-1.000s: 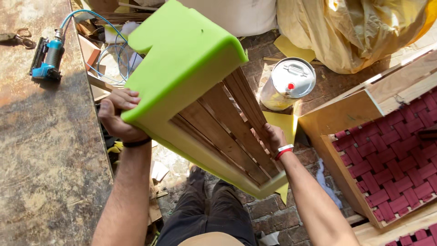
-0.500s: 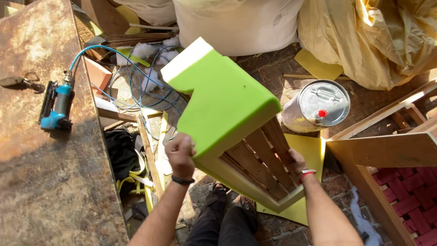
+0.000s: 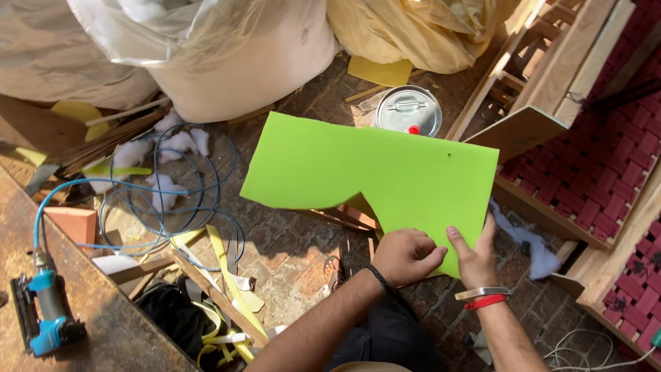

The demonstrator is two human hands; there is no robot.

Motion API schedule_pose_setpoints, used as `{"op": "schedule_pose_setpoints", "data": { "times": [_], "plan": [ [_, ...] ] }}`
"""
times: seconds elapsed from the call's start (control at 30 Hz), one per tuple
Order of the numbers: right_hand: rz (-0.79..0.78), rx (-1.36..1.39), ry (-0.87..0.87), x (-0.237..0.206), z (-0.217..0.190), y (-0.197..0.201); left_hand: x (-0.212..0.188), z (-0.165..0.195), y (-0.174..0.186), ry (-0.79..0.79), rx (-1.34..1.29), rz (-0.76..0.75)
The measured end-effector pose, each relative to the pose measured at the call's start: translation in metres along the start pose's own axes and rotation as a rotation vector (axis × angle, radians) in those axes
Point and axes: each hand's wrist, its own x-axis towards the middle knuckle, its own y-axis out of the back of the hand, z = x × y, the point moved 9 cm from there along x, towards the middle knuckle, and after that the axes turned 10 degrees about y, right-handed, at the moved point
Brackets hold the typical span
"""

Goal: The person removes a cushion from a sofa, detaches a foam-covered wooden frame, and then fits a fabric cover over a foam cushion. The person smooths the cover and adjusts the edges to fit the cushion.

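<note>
Half a second ago the green foam-faced wooden piece was tipped up, its slats showing; now it has turned so the foam face point(image 3: 385, 176) lies flat toward the camera and hides nearly all the wood beneath.

At far left a blue air stapler point(image 3: 43, 318) lies on the rusty benchtop point(image 3: 103, 331), its blue hose point(image 3: 165, 200) coiled over the brick floor among tufts of white stuffing. Yellow straps point(image 3: 227, 289) trail across a wooden batten nearby.

The foam piece sits mid-frame above the person's legs, near edge by both hands. The left hand point(image 3: 406, 255) is clenched into a loose fist at the lower edge; whether it grips the frame underneath cannot be told. The right hand point(image 3: 475, 256) lies just beside it, fingers spread on the foam, thumb hooked at the edge.

Judging by its look, the foam is soft, light and easily dented, while the hidden wood gives stiffness and weight; the firm frame edge is the better hold.

Beyond sits a round metal tin point(image 3: 407, 110); at right, wooden frames with red woven webbing point(image 3: 585, 179).
</note>
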Motion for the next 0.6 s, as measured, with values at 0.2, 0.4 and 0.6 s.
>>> {"op": "schedule_pose_setpoints", "data": {
  "times": [0.2, 0.4, 0.6],
  "plan": [
    [0.113, -0.356, -0.540, -0.059, 0.083, 0.132, 0.044, -0.039, -0.046, -0.098, 0.590, 0.010],
    [0.129, -0.217, -0.496, -0.075, 0.088, 0.154, 0.054, -0.053, -0.074, 0.052, 0.899, -0.215],
    [0.333, -0.290, -0.368, -0.119, 0.094, 0.160, 0.044, -0.007, -0.046, -0.043, 0.612, -0.053]
  ]
}}
